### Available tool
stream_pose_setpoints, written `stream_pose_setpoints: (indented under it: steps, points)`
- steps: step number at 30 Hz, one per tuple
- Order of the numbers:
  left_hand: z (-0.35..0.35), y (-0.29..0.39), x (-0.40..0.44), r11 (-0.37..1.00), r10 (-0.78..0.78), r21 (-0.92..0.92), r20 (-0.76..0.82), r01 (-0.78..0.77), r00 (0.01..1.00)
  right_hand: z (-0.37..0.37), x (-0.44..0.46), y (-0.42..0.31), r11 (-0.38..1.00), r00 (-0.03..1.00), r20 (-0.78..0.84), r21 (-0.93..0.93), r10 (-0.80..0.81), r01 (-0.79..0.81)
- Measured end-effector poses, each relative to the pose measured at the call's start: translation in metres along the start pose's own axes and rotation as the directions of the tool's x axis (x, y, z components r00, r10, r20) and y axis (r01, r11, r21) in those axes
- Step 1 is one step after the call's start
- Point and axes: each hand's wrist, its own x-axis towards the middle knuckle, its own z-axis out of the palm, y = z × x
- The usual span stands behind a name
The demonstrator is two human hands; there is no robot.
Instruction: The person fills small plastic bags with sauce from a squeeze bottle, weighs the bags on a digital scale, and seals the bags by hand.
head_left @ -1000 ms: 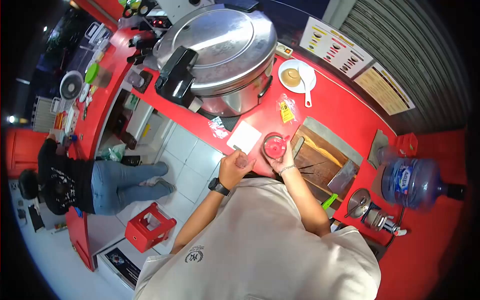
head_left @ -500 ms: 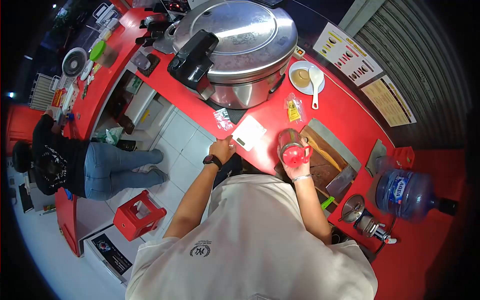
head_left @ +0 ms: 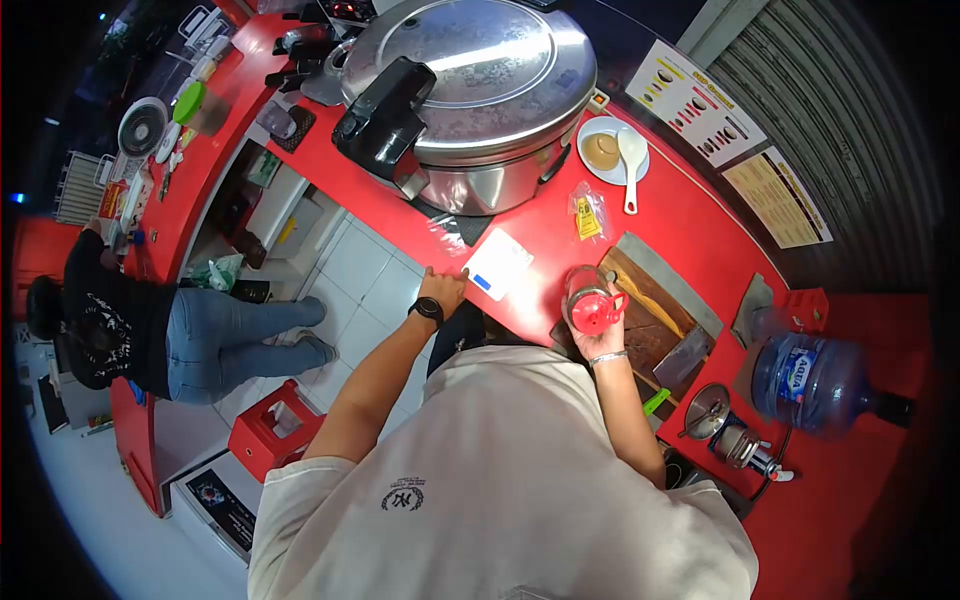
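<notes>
Your right hand (head_left: 607, 340) is grasping the red-lidded jar (head_left: 584, 286), whose long axis is slanting away from you, lid (head_left: 595, 314) toward your body and base pointing farther out. The white scale (head_left: 508, 262) is lying to the jar's left, across a short stretch of the red counter (head_left: 545, 250), and your left hand (head_left: 443, 290) is resting nearer to it, fingertips reaching its near-left corner; whether that hand is also holding something small, you cannot tell from here. The wooden board (head_left: 640, 328) is lying just right of the jar, and the big pot (head_left: 470, 185) is standing beyond the scale. Off to your left, another person (head_left: 110, 320) is standing at the other red counter (head_left: 190, 195)
</notes>
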Motion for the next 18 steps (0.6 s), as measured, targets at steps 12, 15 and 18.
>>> stream_pose_setpoints:
  steps: [12, 15, 18]
  points:
    - [-0.110, 0.078, -0.072, -0.157, -0.356, -0.987, 0.020, -0.039, 0.934, 0.052, -0.040, -0.001, 0.972, 0.982, 0.069, -0.144, -0.175, 0.184]
    - [-0.135, 0.093, -0.067, -0.121, -0.268, -0.983, -0.101, -0.137, 0.958, 0.071, -0.046, -0.003, 0.943, 0.964, 0.151, -0.222, -0.219, 0.249]
    - [-0.179, 0.101, -0.055, -0.021, -0.188, -0.987, -0.154, -0.160, 0.970, 0.084, -0.043, -0.011, 0.890, 0.915, 0.196, -0.230, -0.353, 0.393]
